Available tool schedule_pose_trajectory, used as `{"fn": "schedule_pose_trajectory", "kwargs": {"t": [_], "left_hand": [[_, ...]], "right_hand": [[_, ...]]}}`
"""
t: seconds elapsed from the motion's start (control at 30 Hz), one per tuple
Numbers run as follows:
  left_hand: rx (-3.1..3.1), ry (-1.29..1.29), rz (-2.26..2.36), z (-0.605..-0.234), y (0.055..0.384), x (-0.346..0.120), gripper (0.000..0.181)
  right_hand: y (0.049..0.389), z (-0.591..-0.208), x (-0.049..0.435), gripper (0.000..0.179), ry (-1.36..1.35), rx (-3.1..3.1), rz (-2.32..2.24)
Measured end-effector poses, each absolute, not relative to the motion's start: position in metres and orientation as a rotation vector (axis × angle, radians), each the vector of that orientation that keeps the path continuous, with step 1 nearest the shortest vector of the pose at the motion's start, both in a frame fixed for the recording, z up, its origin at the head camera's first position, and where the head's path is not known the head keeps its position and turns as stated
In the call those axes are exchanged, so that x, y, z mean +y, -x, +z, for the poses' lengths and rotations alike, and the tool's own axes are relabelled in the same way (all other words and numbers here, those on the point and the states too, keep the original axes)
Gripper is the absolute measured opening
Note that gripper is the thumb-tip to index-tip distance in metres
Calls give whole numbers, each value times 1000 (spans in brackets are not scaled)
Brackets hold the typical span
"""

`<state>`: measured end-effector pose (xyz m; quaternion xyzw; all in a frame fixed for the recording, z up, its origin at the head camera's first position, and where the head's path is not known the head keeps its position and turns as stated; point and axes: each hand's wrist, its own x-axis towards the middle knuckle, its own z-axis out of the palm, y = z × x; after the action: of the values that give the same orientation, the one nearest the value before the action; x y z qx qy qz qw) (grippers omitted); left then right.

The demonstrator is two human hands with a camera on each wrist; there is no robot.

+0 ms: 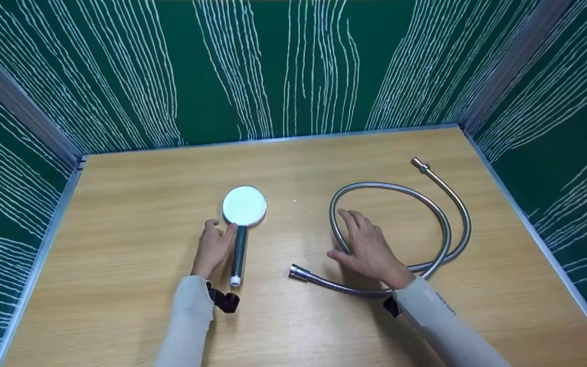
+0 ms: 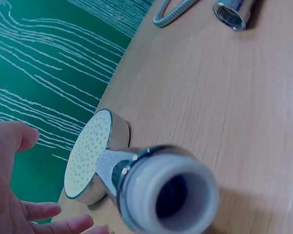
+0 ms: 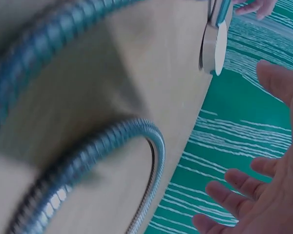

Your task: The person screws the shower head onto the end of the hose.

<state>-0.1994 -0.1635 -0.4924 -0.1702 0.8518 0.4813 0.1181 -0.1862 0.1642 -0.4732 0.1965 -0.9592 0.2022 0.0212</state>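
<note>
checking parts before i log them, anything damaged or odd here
Tiny pale specks stand out on the tan table between shower head and hose, too small to identify. No obvious damage shows on either part.

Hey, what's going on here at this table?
A person's left hand is beside a round silver shower head with a pale face, not gripping it. The right hand is over a looped, ribbed silver metal hose, not gripping that either. Both things lie on a light wooden table, apart and not joined.
</note>
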Motion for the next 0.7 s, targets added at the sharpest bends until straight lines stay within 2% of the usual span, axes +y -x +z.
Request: {"fn": "schedule_pose_trajectory", "kwargs": {"t": [0.3, 0.47, 0.7], "left_hand": [[2352, 646, 1477, -495, 204, -153, 63], [2230, 726, 1557, -498, 200, -148, 50], [2247, 735, 1551, -500, 198, -141, 35]], "right_hand": [[174, -493, 144, 87, -610, -3068, 788], [168, -503, 133, 86, -636, -3089, 877], [163, -511, 123, 89, -810, -3003, 888]]}}
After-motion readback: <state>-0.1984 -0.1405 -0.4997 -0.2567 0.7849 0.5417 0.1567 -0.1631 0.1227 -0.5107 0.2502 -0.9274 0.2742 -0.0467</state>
